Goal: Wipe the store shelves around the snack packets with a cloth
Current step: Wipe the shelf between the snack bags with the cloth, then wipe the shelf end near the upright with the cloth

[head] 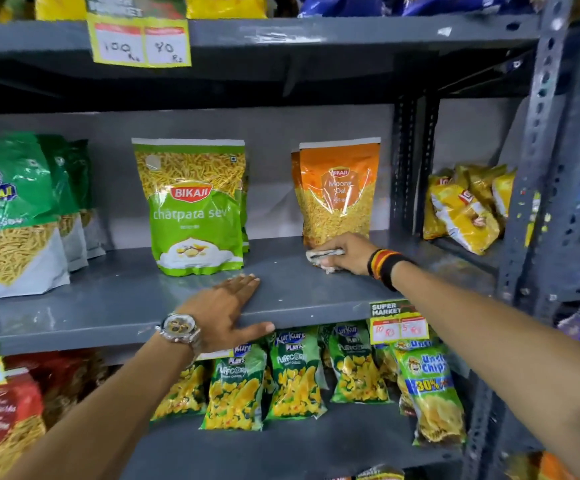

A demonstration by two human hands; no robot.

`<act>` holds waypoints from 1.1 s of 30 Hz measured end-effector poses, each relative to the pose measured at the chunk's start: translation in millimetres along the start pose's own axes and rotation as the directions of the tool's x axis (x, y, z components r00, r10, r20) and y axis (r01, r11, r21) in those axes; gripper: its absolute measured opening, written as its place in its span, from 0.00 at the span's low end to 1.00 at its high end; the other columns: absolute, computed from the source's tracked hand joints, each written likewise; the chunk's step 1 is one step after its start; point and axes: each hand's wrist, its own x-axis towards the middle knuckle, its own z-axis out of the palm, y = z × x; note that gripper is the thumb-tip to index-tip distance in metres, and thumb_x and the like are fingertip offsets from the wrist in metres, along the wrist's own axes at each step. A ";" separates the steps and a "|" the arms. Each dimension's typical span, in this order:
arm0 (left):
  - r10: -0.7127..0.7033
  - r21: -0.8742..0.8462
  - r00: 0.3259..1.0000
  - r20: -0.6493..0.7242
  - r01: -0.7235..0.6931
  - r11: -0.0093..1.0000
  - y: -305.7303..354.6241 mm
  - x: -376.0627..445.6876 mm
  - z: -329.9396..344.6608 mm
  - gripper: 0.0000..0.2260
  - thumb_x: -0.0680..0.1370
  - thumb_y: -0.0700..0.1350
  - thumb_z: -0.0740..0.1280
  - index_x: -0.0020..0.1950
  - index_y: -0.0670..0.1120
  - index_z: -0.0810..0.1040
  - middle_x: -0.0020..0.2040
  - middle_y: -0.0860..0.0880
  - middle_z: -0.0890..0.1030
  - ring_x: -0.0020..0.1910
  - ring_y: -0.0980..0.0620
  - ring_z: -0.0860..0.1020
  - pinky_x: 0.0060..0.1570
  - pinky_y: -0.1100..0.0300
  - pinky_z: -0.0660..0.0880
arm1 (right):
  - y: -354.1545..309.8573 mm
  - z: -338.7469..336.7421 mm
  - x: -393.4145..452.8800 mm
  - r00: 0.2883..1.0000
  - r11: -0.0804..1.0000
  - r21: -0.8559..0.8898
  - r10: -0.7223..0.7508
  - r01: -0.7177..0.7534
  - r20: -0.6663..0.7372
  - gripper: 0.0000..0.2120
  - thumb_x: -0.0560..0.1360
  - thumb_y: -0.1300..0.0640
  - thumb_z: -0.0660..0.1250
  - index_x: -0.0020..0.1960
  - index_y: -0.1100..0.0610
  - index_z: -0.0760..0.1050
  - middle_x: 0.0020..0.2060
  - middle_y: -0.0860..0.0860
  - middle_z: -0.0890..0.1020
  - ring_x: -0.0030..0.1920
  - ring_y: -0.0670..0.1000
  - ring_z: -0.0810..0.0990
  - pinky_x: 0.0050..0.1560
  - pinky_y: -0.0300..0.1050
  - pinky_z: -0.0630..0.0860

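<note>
The shelf (115, 303) is flat grey painted metal, smooth and faintly glossy, held by perforated steel uprights at the right. The right hand (345, 252) presses a crumpled pale cloth (324, 258) onto the shelf, its fingers curled and clamped on the wad; the cloth pokes out past the fingertips and below the palm. Just behind those fingers, touching or almost touching the knuckles, stands a shiny orange packet (337, 192), upright and pillow-shaped. The left hand (228, 306) lies flat on the shelf's front edge, fingers straight and together, thumb hooked over the lip. Just beyond its fingertips stands a glossy green packet (195, 206). Further left of that hand are dark green packets (11, 209). Under the thumb, small green puffcorn bags (293, 375) hang crowded below the shelf.
</note>
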 end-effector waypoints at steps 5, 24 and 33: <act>-0.015 -0.009 1.000 0.004 0.015 1.000 3.5 -2.3 -1.3 0.51 0.69 0.81 0.44 0.83 0.49 0.52 0.83 0.49 0.56 0.80 0.50 0.59 0.77 0.53 0.58 | 13.9 5.2 6.6 0.993 0.995 -0.068 -0.073 0.079 0.088 0.17 0.77 0.49 0.65 0.66 0.46 0.75 0.64 0.51 0.78 0.63 0.55 0.76 0.64 0.54 0.73; -0.002 -0.030 1.000 -0.015 0.001 1.000 3.7 -4.7 -2.4 0.50 0.70 0.80 0.47 0.82 0.47 0.56 0.81 0.47 0.60 0.78 0.47 0.63 0.76 0.49 0.62 | -36.5 -11.7 -81.9 0.985 0.989 0.142 0.005 -0.030 0.170 0.18 0.77 0.58 0.67 0.67 0.54 0.75 0.58 0.48 0.80 0.54 0.47 0.77 0.55 0.32 0.76; 0.048 -0.023 0.999 -0.014 -0.048 0.999 42.7 8.9 -17.9 0.47 0.74 0.77 0.51 0.82 0.46 0.56 0.81 0.46 0.61 0.78 0.46 0.64 0.75 0.51 0.62 | -11.1 -89.8 -111.6 0.996 0.996 0.030 0.086 -0.086 0.009 0.18 0.75 0.52 0.69 0.64 0.46 0.76 0.63 0.46 0.79 0.62 0.45 0.76 0.69 0.46 0.68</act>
